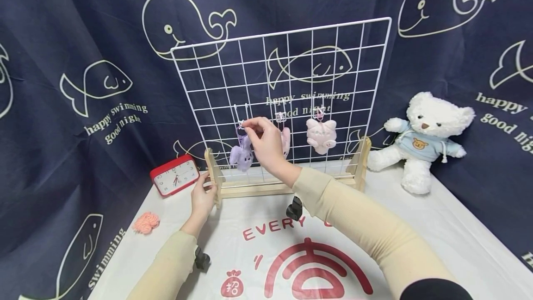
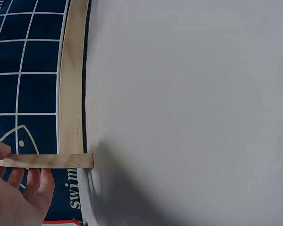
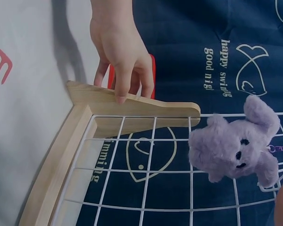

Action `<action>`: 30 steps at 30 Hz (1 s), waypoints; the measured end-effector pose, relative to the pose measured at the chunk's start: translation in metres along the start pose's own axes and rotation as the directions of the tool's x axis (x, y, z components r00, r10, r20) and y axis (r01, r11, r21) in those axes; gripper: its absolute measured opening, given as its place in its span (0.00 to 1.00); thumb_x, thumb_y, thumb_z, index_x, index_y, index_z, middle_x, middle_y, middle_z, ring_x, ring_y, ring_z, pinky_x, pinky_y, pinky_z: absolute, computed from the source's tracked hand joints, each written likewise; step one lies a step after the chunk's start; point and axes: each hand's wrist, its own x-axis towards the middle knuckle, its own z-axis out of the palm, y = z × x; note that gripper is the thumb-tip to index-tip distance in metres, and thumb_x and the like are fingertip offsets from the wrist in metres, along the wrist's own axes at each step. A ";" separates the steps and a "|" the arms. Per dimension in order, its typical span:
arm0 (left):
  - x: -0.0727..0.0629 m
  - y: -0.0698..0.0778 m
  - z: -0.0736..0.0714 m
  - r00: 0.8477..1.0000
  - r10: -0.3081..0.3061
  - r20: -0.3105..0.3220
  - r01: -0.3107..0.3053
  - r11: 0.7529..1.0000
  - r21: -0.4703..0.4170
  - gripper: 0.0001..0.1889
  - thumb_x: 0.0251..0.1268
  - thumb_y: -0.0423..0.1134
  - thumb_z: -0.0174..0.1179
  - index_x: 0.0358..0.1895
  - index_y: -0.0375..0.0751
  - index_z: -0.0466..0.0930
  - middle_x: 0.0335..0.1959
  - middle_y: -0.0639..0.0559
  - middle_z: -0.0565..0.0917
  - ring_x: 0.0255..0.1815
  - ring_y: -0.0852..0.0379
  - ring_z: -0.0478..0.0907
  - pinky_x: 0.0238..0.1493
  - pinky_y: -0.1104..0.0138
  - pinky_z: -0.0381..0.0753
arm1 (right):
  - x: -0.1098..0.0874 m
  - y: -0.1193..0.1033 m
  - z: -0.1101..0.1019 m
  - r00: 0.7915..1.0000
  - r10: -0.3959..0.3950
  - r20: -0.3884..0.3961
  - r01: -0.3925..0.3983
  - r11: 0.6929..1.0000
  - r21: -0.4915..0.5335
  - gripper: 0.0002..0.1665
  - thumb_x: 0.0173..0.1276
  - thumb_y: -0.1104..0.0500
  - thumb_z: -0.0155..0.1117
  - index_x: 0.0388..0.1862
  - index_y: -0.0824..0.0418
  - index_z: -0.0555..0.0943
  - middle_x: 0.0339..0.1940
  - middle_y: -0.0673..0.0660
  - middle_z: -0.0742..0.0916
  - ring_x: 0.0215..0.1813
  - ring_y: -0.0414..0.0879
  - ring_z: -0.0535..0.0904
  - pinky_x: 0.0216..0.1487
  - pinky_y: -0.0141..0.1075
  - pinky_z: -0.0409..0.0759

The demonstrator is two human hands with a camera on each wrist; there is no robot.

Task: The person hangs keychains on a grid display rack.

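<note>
A white wire grid rack point(image 1: 287, 36) stands upright in a wooden base point(image 1: 254, 191). With its thumb and fingers, my left hand point(image 1: 203, 200) grips the rack's left wooden foot point(image 2: 47, 161). My right hand point(image 1: 269, 146) is raised in front of the grid and pinches the top of a purple plush keychain point(image 1: 241, 156), right at a white hook. The purple plush point(image 3: 236, 148) is a small animal with floppy ears and dangles below the fingertips. Behind that hand, a pink plush keychain point(image 1: 285, 139) is partly hidden. Further right hangs a pale pink plush keychain point(image 1: 321, 134).
A red-framed clock point(image 1: 176, 176) leans left of the rack, with a coral yarn bundle point(image 1: 146, 222) nearer me. At the right sits a white teddy bear point(image 1: 424, 128) in a blue top. A dark whale-print curtain point(image 1: 104, 22) hangs behind the white tablecloth point(image 1: 233, 256).
</note>
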 end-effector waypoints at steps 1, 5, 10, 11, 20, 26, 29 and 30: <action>0.000 0.000 0.000 1.000 0.000 0.000 0.000 1.000 0.001 0.26 0.65 0.25 0.59 0.67 0.34 0.73 0.56 0.32 0.81 0.53 0.34 0.82 0.55 0.47 0.85 | 0.000 0.001 0.000 1.000 0.000 -0.003 0.000 1.000 -0.004 0.04 0.70 0.69 0.66 0.41 0.66 0.86 0.40 0.58 0.87 0.37 0.45 0.82 0.35 0.27 0.78; 0.000 0.000 0.000 1.000 0.002 -0.001 -0.002 1.000 0.000 0.26 0.65 0.25 0.59 0.67 0.34 0.73 0.56 0.32 0.81 0.53 0.34 0.82 0.55 0.47 0.85 | 0.000 0.003 0.001 1.000 -0.007 -0.007 0.007 1.000 -0.024 0.04 0.70 0.70 0.66 0.41 0.66 0.86 0.39 0.58 0.87 0.37 0.46 0.82 0.35 0.28 0.78; 0.000 -0.001 0.001 1.000 0.000 0.002 0.000 1.000 0.007 0.26 0.65 0.25 0.59 0.68 0.34 0.73 0.56 0.33 0.81 0.53 0.34 0.82 0.56 0.47 0.85 | 0.002 0.006 0.002 1.000 -0.007 -0.006 0.007 0.998 -0.056 0.05 0.70 0.69 0.65 0.42 0.65 0.86 0.39 0.58 0.87 0.37 0.46 0.82 0.35 0.28 0.78; 0.000 -0.001 0.001 1.000 0.000 0.003 0.000 1.000 0.008 0.26 0.66 0.25 0.59 0.68 0.34 0.73 0.56 0.33 0.81 0.53 0.34 0.82 0.56 0.47 0.85 | 0.002 0.007 0.003 1.000 -0.005 -0.006 0.005 0.998 -0.060 0.05 0.70 0.69 0.65 0.42 0.65 0.86 0.39 0.58 0.87 0.37 0.46 0.82 0.35 0.28 0.78; 0.001 -0.002 0.001 1.000 -0.003 0.004 0.003 1.000 0.011 0.26 0.66 0.25 0.59 0.68 0.33 0.73 0.57 0.33 0.81 0.53 0.34 0.82 0.55 0.46 0.85 | 0.007 0.009 0.005 1.000 0.016 -0.026 -0.019 0.996 -0.092 0.05 0.69 0.70 0.66 0.42 0.65 0.86 0.39 0.58 0.87 0.38 0.47 0.83 0.38 0.30 0.79; 0.000 0.000 0.001 1.000 -0.003 0.002 0.003 1.000 0.020 0.26 0.66 0.25 0.60 0.68 0.33 0.73 0.58 0.32 0.81 0.54 0.33 0.81 0.56 0.46 0.84 | 0.010 0.012 0.007 0.998 0.034 -0.043 -0.038 0.994 -0.103 0.06 0.68 0.70 0.66 0.41 0.65 0.86 0.39 0.57 0.86 0.39 0.48 0.83 0.39 0.31 0.79; 0.000 0.000 0.001 1.000 -0.008 0.006 0.008 1.000 0.019 0.26 0.67 0.25 0.59 0.68 0.34 0.72 0.58 0.32 0.80 0.54 0.33 0.81 0.56 0.46 0.84 | 0.011 0.014 0.008 0.998 0.029 -0.050 -0.034 0.994 -0.104 0.06 0.68 0.70 0.66 0.41 0.65 0.86 0.38 0.57 0.86 0.39 0.48 0.83 0.38 0.30 0.79; 0.000 0.000 0.001 1.000 -0.009 0.007 0.009 1.000 0.018 0.26 0.67 0.25 0.59 0.69 0.34 0.72 0.58 0.32 0.80 0.55 0.34 0.81 0.57 0.46 0.84 | 0.011 0.014 0.008 0.998 0.029 -0.053 -0.034 0.994 -0.102 0.06 0.68 0.70 0.65 0.40 0.65 0.86 0.38 0.57 0.86 0.38 0.48 0.83 0.38 0.30 0.79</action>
